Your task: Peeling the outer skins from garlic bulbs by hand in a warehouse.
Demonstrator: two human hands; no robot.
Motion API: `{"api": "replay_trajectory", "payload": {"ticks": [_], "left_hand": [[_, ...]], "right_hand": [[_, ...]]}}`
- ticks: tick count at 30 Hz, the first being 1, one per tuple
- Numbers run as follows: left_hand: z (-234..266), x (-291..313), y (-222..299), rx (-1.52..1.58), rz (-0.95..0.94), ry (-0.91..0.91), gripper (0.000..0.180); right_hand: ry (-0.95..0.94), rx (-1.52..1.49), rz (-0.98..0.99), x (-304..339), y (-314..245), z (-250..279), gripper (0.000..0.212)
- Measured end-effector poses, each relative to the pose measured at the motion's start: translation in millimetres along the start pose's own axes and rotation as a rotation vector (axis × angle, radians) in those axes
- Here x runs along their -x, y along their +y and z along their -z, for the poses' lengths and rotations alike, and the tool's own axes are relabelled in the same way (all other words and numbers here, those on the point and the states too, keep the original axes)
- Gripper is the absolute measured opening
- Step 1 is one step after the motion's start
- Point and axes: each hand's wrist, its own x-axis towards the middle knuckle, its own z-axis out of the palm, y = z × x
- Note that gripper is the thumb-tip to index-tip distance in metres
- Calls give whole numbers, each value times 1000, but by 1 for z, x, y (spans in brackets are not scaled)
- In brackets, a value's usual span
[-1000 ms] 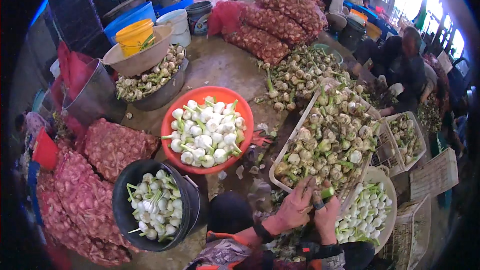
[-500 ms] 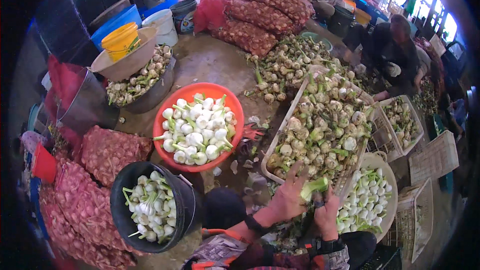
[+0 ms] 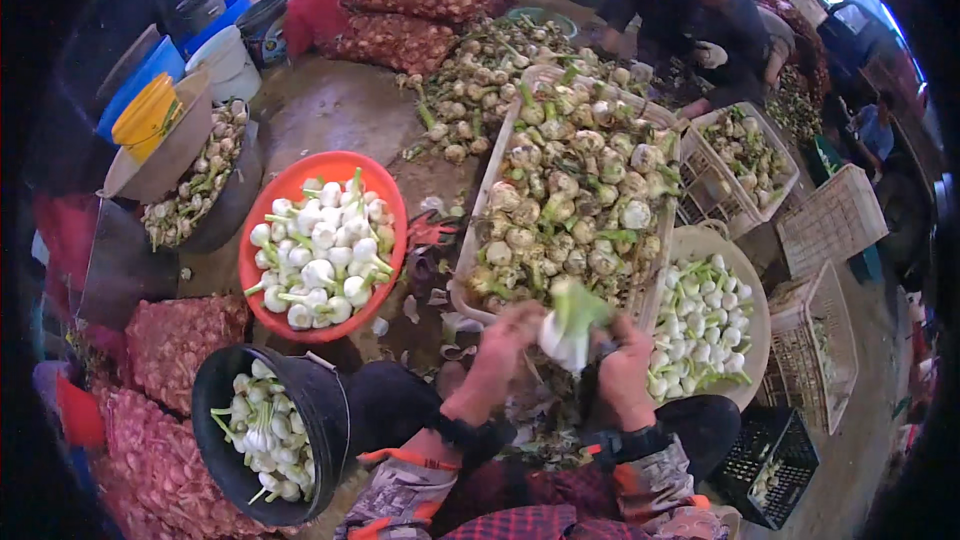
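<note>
Between my hands, in front of the crate, is a garlic bulb [image 3: 568, 332], pale and white below with a thick green stem pointing up, smeared by motion. My left hand [image 3: 497, 358] closes on its left side with the fingertips. Against its other side sits my right hand [image 3: 626, 372], curled into a grip; a dark bit shows at its fingers, too blurred to name. A pale plastic crate [image 3: 487, 202] just beyond is heaped with untrimmed, soil-stained garlic [image 3: 585, 200]. Peeled white garlic fills an orange-red basin [image 3: 396, 202] to the left and a beige basin [image 3: 757, 325] to the right.
A black bucket [image 3: 332, 390] of white garlic stands by my left knee. Filled net sacks [image 3: 185, 350] lie at left, more [image 3: 410, 0] at the back. Loose garlic [image 3: 470, 90] covers floor behind the crate. Another person [image 3: 690, 25] sits far right. A black crate [image 3: 775, 470] stands near right.
The view has swung, so everything sits farther left and higher. My left hand's spread fingers have closed in on the bulb, which now shows its white body below the green stem.
</note>
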Motion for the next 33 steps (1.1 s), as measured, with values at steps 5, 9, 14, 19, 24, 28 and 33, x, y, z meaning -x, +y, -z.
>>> {"api": "replay_trajectory", "payload": {"ticks": [5, 9, 14, 19, 24, 28, 33], "left_hand": [[3, -2, -18, 366, 5, 12, 31], [28, -13, -26, 677, -144, 14, 33], [17, 1, 18, 531, -252, -225, 45], [20, -6, -17, 87, -370, -66, 57], [12, -9, -16, -541, -794, -20, 36], [13, -2, -7, -659, -820, -19, 35], [13, -2, -2, -678, -773, -95, 39]], "right_hand": [[-123, -626, -376, 15, 3, -34, 31], [-57, -712, -169, 2, 5, -3, 29], [7, 201, -339, 1, 30, 80, 30], [-452, 767, 17, 31, 9, 26, 44], [-381, 868, 401, 20, -17, -8, 61], [-409, 1054, 456, 27, -17, -20, 48], [-334, 1119, 525, 29, -5, -18, 41]]}}
